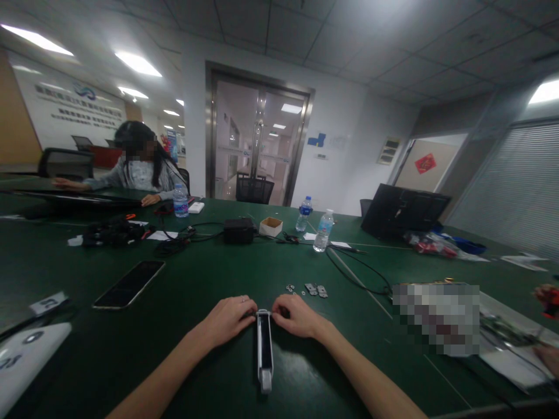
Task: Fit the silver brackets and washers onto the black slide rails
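Note:
A narrow white, tray-like part [264,349] with a dark inside lies lengthwise on the green table [209,372]. My left hand [231,317] is at the left of its far end, fingers curled and fingertips at or very near its edge. On the other side of that end is my right hand [297,314], thumb and fingers drawn together. Whether either hand pinches the part is too small to tell. Just beyond my right hand lie small rings [290,287] and two grey metal plates [322,290].
A phone [130,285] lies at the left. Farther back are a black box [238,231], a small open carton [271,226], water bottles [323,231] and cables. A monitor [404,211] stands back right; a person [144,160] sits back left. Another hand [548,355] shows at the right edge.

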A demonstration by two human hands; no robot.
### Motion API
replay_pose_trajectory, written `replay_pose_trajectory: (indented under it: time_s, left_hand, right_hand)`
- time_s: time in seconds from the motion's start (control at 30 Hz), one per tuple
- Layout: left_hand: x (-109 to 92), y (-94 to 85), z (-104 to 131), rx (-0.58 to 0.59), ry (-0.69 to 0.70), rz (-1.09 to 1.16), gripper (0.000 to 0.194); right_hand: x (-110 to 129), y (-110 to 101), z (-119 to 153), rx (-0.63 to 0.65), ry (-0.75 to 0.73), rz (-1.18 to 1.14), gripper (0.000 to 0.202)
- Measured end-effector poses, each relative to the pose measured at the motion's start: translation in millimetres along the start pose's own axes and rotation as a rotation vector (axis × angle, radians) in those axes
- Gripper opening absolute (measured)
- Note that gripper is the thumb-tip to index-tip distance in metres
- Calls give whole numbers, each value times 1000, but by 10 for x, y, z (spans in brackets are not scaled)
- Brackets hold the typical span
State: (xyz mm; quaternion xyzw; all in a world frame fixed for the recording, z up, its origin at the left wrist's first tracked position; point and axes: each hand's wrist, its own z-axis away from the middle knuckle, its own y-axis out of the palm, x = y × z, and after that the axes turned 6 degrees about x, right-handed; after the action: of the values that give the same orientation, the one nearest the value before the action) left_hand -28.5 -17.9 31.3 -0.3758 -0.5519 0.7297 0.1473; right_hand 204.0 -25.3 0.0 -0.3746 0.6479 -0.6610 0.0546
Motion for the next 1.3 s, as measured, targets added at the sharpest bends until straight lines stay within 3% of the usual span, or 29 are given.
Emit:
replay_pose_trajectory:
  time_s: [0.37,1.3]
  left_hand:
    - [-50,-30,6,43,-9,-67,22]
    - [12,17,-11,3,27,-71,20]
  right_hand:
    - [12,0,-13,3,-6,19,9]
    - [-8,5,0,-19,-39,-17,7]
